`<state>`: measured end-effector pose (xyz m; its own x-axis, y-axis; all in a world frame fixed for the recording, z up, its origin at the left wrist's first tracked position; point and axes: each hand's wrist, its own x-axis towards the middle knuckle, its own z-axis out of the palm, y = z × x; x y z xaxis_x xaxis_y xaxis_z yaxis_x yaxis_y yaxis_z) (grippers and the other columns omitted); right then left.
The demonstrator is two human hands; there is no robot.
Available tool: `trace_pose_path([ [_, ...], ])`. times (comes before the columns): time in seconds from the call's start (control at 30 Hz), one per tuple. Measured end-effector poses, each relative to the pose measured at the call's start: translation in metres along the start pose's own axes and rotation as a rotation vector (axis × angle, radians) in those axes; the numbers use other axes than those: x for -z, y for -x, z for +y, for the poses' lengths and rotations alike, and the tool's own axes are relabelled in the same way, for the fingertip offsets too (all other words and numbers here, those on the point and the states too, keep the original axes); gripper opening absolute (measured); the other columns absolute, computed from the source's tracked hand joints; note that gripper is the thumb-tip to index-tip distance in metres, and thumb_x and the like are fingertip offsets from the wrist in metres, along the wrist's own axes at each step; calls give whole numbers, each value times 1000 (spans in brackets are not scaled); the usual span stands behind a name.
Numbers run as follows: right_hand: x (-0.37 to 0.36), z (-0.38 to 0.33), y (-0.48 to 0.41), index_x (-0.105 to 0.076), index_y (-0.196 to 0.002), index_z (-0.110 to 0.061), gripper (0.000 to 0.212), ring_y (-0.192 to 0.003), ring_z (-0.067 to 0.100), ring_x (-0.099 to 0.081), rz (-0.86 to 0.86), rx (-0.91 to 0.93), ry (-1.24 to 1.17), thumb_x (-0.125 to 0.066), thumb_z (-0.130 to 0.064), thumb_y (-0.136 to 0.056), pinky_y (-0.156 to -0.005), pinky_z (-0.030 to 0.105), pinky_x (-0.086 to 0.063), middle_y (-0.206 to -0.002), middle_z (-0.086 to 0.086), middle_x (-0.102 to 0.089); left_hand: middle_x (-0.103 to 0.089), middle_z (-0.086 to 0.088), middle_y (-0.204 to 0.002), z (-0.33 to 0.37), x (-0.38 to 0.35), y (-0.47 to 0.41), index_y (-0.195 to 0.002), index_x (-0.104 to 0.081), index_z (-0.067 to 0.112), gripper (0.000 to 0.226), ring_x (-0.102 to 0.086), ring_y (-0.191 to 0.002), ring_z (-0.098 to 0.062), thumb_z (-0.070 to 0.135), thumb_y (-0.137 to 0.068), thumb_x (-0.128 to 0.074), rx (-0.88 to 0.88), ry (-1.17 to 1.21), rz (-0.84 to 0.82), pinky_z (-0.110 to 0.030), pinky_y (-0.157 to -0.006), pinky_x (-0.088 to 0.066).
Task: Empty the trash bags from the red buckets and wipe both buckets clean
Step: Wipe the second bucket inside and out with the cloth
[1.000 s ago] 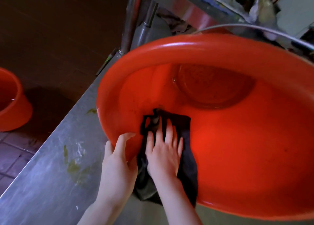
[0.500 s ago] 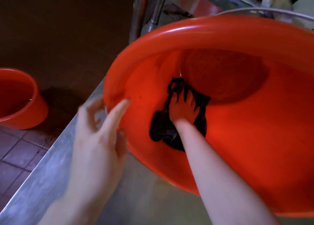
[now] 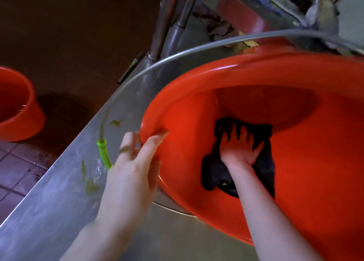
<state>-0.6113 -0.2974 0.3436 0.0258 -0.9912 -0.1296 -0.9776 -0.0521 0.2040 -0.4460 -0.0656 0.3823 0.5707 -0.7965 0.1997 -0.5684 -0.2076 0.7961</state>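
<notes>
There are two red buckets: one big bucket (image 3: 305,182) on the worktop (image 3: 49,211) and one second bucket (image 3: 19,119) on the floor (image 3: 11,182). There is one dark cloth (image 3: 212,174). There are two hands, one left hand (image 3: 130,174) and one right hand (image 3: 238,148). There is one hose (image 3: 103,152).

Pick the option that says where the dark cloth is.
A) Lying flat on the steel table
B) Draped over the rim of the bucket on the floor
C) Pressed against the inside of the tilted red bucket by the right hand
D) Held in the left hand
C: the right hand lies spread on the dark cloth inside the tilted red bucket, while the left hand grips its rim.
</notes>
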Motion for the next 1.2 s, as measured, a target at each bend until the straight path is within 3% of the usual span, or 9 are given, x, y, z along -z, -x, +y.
trace_pose_path([
  [0.17, 4, -16, 29, -15, -154, -31, 56, -148, 22, -9, 25, 58, -73, -26, -46, -101, -117, 57, -4, -162, -2, -10, -41, 4, -107, -11, -25, 9, -128, -50, 41, 69, -59, -69, -7, 1, -78, -73, 142, 149, -32, -33, -71, -58],
  [0.23, -4, -28, 63, -15, -154, -32, 57, -148, 20, -12, 52, 136, -120, -29, -48, -100, -117, 55, -8, -162, -3, -10, -42, 8, -103, -16, -32, 10, -124, -51, 43, 69, -58, -70, -3, 1, -76, -75, 177, 184, -50, -24, -75, -57],
  [0.3, -12, -36, 105, -29, -151, -30, 56, -145, 23, -25, 126, 192, -149, -31, -50, -99, -116, 56, -15, -160, -1, -21, -45, 11, -101, -20, -37, 12, -122, -52, 45, 72, -60, -74, -2, -1, -73, -77, 218, 221, -68, -6, -74, -48],
  [0.4, -16, -42, 132, -43, -145, -28, 57, -138, 25, -39, 162, 192, -163, -30, -52, -94, -111, 57, -26, -154, 0, -36, -48, 14, -102, -23, -40, 16, -121, -53, 46, 73, -61, -77, -3, 1, -70, -80, 228, 229, -92, -5, -75, -48],
  [0.53, -14, -40, 76, -17, -152, -37, 58, -147, 20, -16, 68, 53, -195, -28, -53, -98, -116, 55, -9, -161, -4, -17, -47, 11, -101, -22, -39, 17, -121, -53, 46, 72, -62, -71, -7, 0, -71, -79, 194, 261, -93, -14, -75, -53],
  [0.7, 7, -46, -1, -14, -153, -32, 56, -145, 27, -14, -30, -134, -307, -24, -48, -101, -117, 57, -2, -160, 1, -15, -46, 11, -100, -21, -43, 19, -120, -51, 48, 71, -61, -74, -7, 1, -74, -78, 200, 280, -90, -6, -74, -48],
  [0.9, -11, -44, 60, -19, -153, -32, 56, -147, 22, -16, 91, 49, -230, -30, -48, -100, -117, 52, -7, -160, 0, -18, -47, 11, -97, -19, -45, 22, -119, -53, 48, 71, -60, -79, -1, 1, -72, -78, 242, 282, -67, -3, -76, -46],
  [1.03, -22, -47, 129, -44, -144, -27, 56, -138, 27, -39, 188, 161, -191, -31, -50, -94, -113, 56, -23, -153, 1, -38, -49, 10, -97, -18, -45, 22, -119, -56, 42, 70, -59, -81, 1, -1, -69, -79, 226, 243, -56, 0, -74, -43],
  [1.2, -16, -57, 71, -20, -152, -35, 57, -145, 22, -21, 130, 108, -266, -32, -50, -99, -115, 54, -13, -159, -2, -21, -49, 9, -99, -18, -42, 21, -119, -57, 41, 66, -59, -80, -3, -1, -72, -76, 228, 256, -74, -3, -76, -46],
])
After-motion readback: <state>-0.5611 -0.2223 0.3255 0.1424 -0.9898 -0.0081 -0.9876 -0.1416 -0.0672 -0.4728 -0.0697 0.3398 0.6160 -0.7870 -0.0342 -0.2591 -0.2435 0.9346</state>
